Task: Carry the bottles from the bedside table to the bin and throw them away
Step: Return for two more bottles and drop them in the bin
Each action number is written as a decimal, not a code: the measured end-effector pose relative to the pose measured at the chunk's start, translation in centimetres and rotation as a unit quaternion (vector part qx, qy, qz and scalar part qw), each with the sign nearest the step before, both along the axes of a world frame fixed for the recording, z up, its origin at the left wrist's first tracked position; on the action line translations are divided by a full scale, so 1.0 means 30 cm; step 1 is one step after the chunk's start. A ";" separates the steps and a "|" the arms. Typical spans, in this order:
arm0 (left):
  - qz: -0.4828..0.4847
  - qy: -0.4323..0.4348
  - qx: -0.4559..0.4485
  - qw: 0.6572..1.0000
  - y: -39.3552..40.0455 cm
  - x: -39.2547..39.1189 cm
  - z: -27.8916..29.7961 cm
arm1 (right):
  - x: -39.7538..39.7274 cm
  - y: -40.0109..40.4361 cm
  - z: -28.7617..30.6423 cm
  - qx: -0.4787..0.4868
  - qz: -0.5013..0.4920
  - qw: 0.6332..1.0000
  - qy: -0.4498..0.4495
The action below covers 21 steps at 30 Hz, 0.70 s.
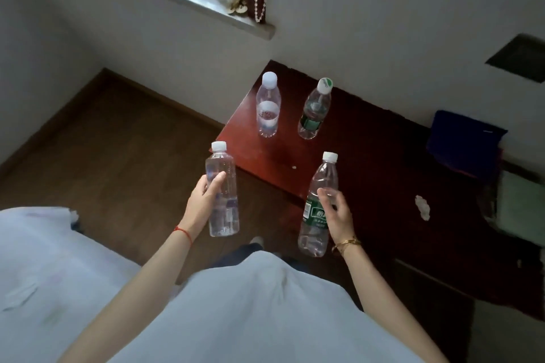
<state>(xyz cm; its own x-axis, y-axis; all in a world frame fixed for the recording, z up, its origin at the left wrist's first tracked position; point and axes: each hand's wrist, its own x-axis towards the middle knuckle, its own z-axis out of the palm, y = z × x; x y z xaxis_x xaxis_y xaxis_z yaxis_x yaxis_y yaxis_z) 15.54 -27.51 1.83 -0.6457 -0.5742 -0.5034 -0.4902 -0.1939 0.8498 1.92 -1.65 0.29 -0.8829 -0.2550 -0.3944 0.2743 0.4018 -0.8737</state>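
Note:
My left hand (203, 200) grips a clear plastic bottle with a white cap (222, 194), held upright off the near left corner of the dark red bedside table (368, 162). My right hand (337, 215) holds a green-labelled bottle with a white cap (317, 209), upright over the table's near edge. Two more bottles stand on the far part of the table: a clear one with a white cap (268, 106) and a green-labelled one (314, 110) to its right. No bin is in view.
A white bed edge (44, 259) lies at lower left, with brown wood floor (118, 150) between it and the table. A window sill (206, 6) with small trinkets runs above. Folded blue and green cloths (466, 141) sit at the table's right end. A crumpled paper scrap (422, 207) lies there too.

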 end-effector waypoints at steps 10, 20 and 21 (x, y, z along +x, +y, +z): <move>0.233 -0.099 0.107 0.961 -0.006 0.505 -0.101 | 0.131 -0.184 -0.089 0.132 0.236 0.959 -0.088; 0.414 -0.163 0.096 0.890 -0.345 0.812 -0.140 | 0.196 -0.815 -0.134 0.196 0.343 0.915 -0.086; 0.433 -0.167 0.094 0.881 -0.409 0.840 -0.135 | 0.215 -0.906 -0.137 0.195 0.349 0.912 -0.088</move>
<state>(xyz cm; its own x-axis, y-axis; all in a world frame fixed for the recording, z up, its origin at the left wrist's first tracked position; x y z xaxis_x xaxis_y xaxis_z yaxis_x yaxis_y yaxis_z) 40.76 -39.79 -2.23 0.1955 -0.6650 -0.7208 -0.3054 -0.7397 0.5997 8.37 -28.83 -3.80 -0.4742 -0.5406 -0.6949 -0.0458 0.8033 -0.5938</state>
